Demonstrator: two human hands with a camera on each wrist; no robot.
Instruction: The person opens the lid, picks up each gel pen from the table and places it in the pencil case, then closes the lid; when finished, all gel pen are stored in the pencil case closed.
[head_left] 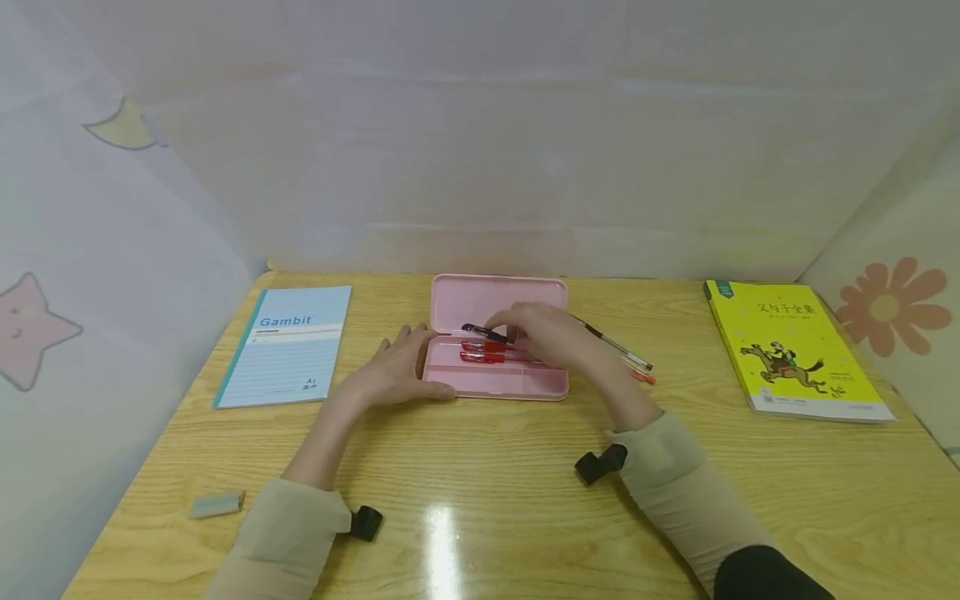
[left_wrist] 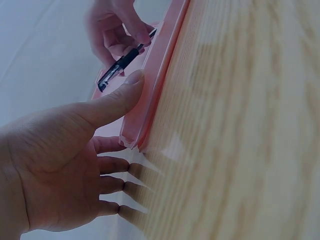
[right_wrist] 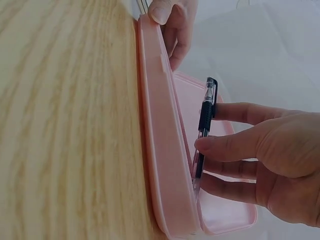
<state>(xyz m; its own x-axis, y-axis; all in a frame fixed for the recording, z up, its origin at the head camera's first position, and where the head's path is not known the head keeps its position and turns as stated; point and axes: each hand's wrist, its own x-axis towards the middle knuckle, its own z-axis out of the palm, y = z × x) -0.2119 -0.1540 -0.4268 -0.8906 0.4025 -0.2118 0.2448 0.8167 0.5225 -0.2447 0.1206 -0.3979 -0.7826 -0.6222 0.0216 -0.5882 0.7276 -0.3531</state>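
A pink pencil case lies on the table with its lid raised at the back. My right hand pinches a black pen between thumb and fingers, over the open case. The pen is tilted slightly, its capped end pointing left. Below it, red pens lie in the case's back compartment, partly hidden by my right hand. My left hand is at the case's left end, its thumb resting at the front rim. Its other fingers are spread, nearly straight, by the case's end.
To the right of the case lie a black pen and a red pen. A blue notebook is at the left, a yellow book at the right. A small grey-green object lies near the front left.
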